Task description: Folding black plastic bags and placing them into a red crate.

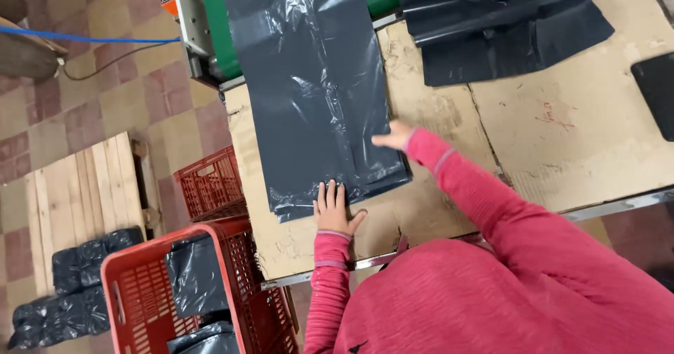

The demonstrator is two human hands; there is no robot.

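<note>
A long dark grey plastic bag [316, 87] lies flat on the cardboard-covered table [562, 122], running from a green machine down to the table's near edge. My left hand [334, 210] rests flat at the bag's near edge, fingers spread a little and holding nothing. My right hand [394, 138] lies open on the bag's right edge, fingers pointing left. Both arms wear pink-red sleeves.
A green and grey machine [210, 24] stands at the table's far left end. More dark bags [491, 24] are piled at the back right. Red plastic crates [203, 284] with dark bags stand on the floor at left, beside a wooden pallet [77, 199] and bundled bags [63, 291].
</note>
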